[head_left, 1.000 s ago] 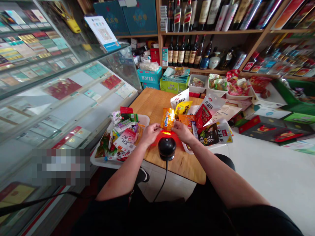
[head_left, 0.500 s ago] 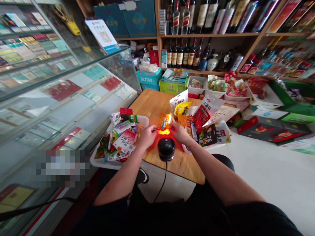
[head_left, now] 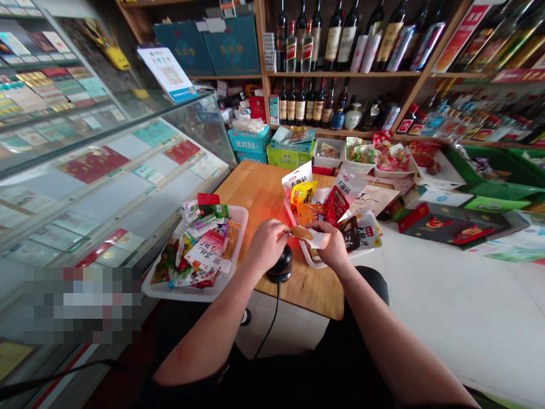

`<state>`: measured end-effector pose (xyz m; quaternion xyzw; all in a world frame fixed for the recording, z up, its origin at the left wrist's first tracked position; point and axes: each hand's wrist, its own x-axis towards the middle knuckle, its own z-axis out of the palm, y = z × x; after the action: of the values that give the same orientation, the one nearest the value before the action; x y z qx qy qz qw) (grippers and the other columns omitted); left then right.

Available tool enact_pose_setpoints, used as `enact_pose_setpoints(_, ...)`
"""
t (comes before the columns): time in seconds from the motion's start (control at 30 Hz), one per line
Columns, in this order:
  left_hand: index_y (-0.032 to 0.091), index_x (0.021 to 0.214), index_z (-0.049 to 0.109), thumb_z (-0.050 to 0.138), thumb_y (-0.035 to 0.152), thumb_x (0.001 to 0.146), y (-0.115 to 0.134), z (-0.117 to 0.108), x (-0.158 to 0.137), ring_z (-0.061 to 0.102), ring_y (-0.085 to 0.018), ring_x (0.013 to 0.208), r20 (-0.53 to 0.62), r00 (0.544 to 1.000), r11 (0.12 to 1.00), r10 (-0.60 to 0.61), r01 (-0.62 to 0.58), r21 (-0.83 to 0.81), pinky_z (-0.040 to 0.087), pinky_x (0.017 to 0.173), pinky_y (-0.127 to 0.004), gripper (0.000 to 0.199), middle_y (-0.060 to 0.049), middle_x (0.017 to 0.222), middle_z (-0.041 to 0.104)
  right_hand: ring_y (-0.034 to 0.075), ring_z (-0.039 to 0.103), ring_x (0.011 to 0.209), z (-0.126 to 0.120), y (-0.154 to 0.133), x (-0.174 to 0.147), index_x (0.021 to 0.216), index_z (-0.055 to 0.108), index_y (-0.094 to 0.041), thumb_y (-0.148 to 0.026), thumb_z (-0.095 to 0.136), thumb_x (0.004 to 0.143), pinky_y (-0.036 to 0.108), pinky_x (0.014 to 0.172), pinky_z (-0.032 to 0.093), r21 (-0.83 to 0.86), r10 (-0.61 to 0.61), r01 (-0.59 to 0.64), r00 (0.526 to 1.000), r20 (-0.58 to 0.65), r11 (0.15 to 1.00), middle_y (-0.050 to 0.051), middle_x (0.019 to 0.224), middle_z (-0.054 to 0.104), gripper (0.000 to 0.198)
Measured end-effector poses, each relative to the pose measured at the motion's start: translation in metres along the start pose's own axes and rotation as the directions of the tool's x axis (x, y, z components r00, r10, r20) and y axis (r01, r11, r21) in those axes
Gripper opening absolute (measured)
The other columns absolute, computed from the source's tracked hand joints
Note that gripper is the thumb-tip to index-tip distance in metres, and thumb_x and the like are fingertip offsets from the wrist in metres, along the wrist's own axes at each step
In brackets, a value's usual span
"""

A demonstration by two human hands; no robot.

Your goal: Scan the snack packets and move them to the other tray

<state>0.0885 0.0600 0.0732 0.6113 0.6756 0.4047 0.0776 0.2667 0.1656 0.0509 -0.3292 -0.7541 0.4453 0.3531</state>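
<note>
Packet: small orange-and-white snack sachet, held flat above the scanner, near the front edge of the surface.
Left hand: fingers pinch the packet's left end.
Right hand: fingers pinch its right end.
Handling: likely light, soft, crinkly, slippery film; best held by the sealed ends.
Flanking: left tray, right tray, both holding snacks.

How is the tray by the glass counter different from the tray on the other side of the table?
The left tray hangs past the table edge beside the glass counter; the right tray sits against the right hand. The left tray's small packets lie flat in a heap; the right tray's bigger bags stand up. Both are white, shallow and hold snack packets.
</note>
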Motion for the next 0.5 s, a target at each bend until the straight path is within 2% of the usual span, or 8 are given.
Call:
enact_pose_setpoints(0.13, 0.023, 0.092, 0.075, 0.058, 0.019, 0.094, 0.016, 0.016, 0.004, 0.062, -0.024, 0.093, 0.044, 0.998, 0.995, 0.039, -0.043, 0.087, 0.046, 0.087, -0.037, 0.018, -0.008, 0.091, 0.065, 0.024, 0.070, 0.089, -0.017, -0.003, -0.029, 0.115, 0.066, -0.021, -0.032, 0.072, 0.079, 0.034, 0.079, 0.053, 0.034, 0.036, -0.036, 0.999, -0.010, 0.999, 0.007, 0.103, 0.074, 0.038)
enact_pose_setpoints(0.3, 0.024, 0.096, 0.074, 0.056, 0.020, 0.095, 0.023, 0.033, 0.008, 0.062, -0.022, 0.090, 0.092, 0.995, 0.988, 0.047, -0.059, 0.139, 0.046, 0.080, -0.034, 0.019, -0.007, 0.092, 0.066, 0.024, 0.070, 0.088, -0.025, 0.003, -0.055, 0.117, 0.063, -0.022, -0.037, 0.074, 0.079, 0.035, 0.079, 0.055, 0.101, 0.121, -0.119, 0.993, -0.013, 0.988, 0.007, 0.104, 0.074, 0.043)
enact_pose_setpoints(0.4, 0.024, 0.096, 0.073, 0.056, 0.020, 0.095, 0.023, 0.041, 0.014, 0.063, -0.023, 0.091, 0.070, 0.997, 0.984, 0.040, -0.052, 0.170, 0.046, 0.082, -0.034, 0.018, -0.007, 0.094, 0.068, 0.023, 0.069, 0.076, -0.030, 0.010, -0.062, 0.116, 0.061, -0.022, -0.041, 0.076, 0.077, 0.034, 0.068, 0.055, 0.145, 0.232, -0.219, 0.969, -0.083, 0.965, 0.006, 0.092, 0.073, 0.046)
enact_pose_setpoints(0.5, 0.025, 0.097, 0.073, 0.056, 0.021, 0.095, 0.022, 0.050, 0.023, 0.064, -0.024, 0.092, 0.053, 0.998, 0.989, 0.014, -0.022, 0.143, 0.047, 0.085, -0.035, 0.017, -0.007, 0.096, 0.071, 0.022, 0.067, 0.067, -0.037, 0.017, -0.065, 0.124, 0.059, -0.022, -0.041, 0.072, 0.080, 0.033, 0.061, 0.055, 0.120, 0.253, -0.238, 0.959, -0.128, 0.964, 0.004, 0.082, 0.071, 0.050)
